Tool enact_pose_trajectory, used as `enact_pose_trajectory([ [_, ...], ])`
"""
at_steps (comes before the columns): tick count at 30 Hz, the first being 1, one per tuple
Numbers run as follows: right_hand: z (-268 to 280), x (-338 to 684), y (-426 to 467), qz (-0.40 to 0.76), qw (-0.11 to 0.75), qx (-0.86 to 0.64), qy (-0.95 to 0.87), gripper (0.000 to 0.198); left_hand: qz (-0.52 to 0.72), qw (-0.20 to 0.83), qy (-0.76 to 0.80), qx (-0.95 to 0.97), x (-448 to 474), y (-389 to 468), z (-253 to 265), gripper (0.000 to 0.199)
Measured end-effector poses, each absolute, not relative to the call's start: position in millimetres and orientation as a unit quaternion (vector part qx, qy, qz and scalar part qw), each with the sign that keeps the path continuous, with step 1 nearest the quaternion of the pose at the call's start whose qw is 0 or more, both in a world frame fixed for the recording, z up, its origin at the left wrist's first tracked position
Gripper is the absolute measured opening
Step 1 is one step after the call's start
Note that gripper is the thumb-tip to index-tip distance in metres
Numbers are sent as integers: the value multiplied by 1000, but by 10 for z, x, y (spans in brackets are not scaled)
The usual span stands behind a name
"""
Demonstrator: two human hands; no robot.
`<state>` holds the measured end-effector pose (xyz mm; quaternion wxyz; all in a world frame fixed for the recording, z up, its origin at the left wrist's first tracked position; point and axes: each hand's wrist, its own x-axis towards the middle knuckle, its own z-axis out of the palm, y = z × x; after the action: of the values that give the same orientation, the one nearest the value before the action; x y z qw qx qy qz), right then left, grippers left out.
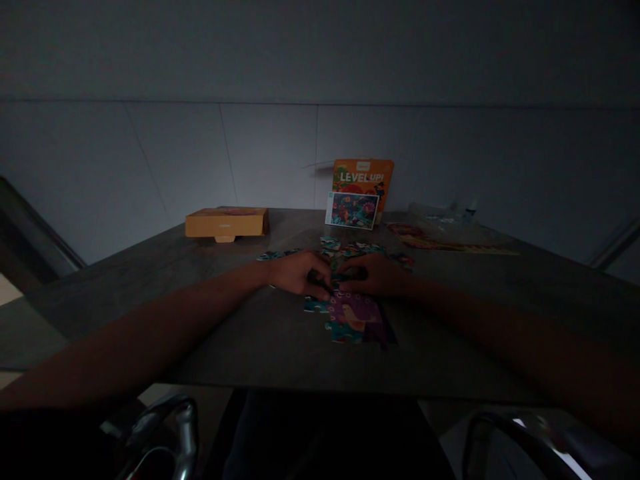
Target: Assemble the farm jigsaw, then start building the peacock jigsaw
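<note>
Orange box [227, 227], perhaps plastic wrap [445, 225], beyond puzzle pieces [353, 313].

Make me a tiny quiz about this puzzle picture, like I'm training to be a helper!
1. True or false: the left hand and right hand are both at the puzzle pieces.
2. Which words are on the orange panel behind the picture card? A) GAME OVER B) LEVEL UP! C) GOOD NIGHT
3. Which is closer to the hands: the yellow box or the bird picture?

Key: 1. True. 2. B. 3. The bird picture.
</note>
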<state>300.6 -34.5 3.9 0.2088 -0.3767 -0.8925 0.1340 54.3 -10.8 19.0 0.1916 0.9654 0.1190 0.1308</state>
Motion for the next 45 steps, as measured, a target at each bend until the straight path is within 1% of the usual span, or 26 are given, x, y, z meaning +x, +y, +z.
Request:
enact_pose_trajectory([
  [5,30,2993,-335,128,212,-384,-889,39,135,169,145,965,534,-104,193,32],
  [8,27,2989,-333,120,211,-373,-895,37,131,170,156,964,526,-104,191,36],
  [14,65,2966,-378,115,198,-375,-898,43,133,187,177,957,525,-113,187,48],
  [17,78,2965,-391,115,191,-396,-891,45,133,191,175,957,528,-114,182,50],
  [21,48,2983,-366,163,217,-409,-871,47,135,190,177,956,526,-120,178,50],
  [26,4,3021,-253,273,287,-381,-836,44,161,186,166,955,518,-156,192,61],
  [28,27,3045,-211,280,282,-380,-835,49,168,188,151,956,515,-163,196,58],
  [30,70,3079,-185,259,268,-383,-846,49,170,187,140,957,513,-161,198,51],
  [35,158,3188,-150,227,270,-399,-847,31,162,185,130,961,526,-149,197,45],
  [40,148,3240,-121,226,256,-433,-834,27,99,210,93,968,535,-140,187,25],
  [45,116,3205,-126,230,270,-411,-840,26,87,212,87,970,530,-133,191,24],
])
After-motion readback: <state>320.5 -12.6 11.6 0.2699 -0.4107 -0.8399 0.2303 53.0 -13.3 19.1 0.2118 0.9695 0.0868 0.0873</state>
